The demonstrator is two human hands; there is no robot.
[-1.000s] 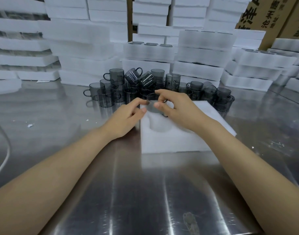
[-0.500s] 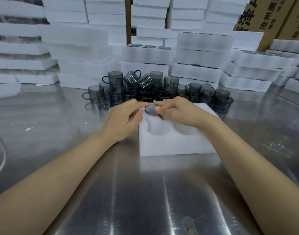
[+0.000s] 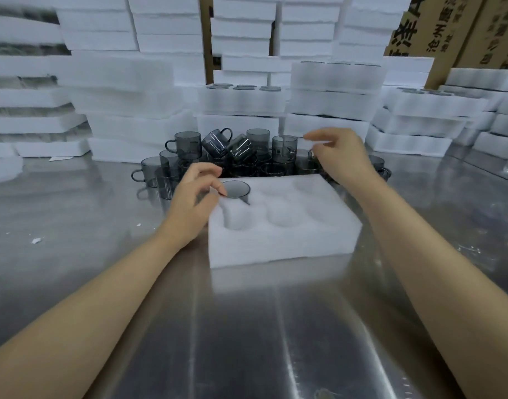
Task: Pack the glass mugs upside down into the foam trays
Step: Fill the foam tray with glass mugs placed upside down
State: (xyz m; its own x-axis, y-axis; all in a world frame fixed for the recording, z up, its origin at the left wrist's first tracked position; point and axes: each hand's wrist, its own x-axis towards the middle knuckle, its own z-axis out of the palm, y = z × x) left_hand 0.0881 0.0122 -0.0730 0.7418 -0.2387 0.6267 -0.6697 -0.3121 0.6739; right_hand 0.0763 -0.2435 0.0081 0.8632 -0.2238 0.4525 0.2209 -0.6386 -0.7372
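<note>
A white foam tray (image 3: 281, 240) with round pockets lies on the steel table in front of me. One smoky grey glass mug (image 3: 236, 189) sits upside down in its far left pocket, base up. My left hand (image 3: 195, 197) rests at the tray's left edge, fingers apart, fingertips touching that mug's base. My right hand (image 3: 340, 155) hovers over the right end of a pile of grey mugs (image 3: 232, 152) just behind the tray, fingers spread. I cannot tell whether it touches a mug.
Stacks of white foam trays (image 3: 241, 102) wall the back of the table, some holding mugs. Brown cardboard boxes (image 3: 460, 30) stand at the far right. Foam crumbs (image 3: 36, 241) lie on the steel table (image 3: 247, 326) to the left.
Both hands set the mug down into the far left pocket. My right hand has since let go and moved right and back to the mug pile; my left hand stays by the mug.
</note>
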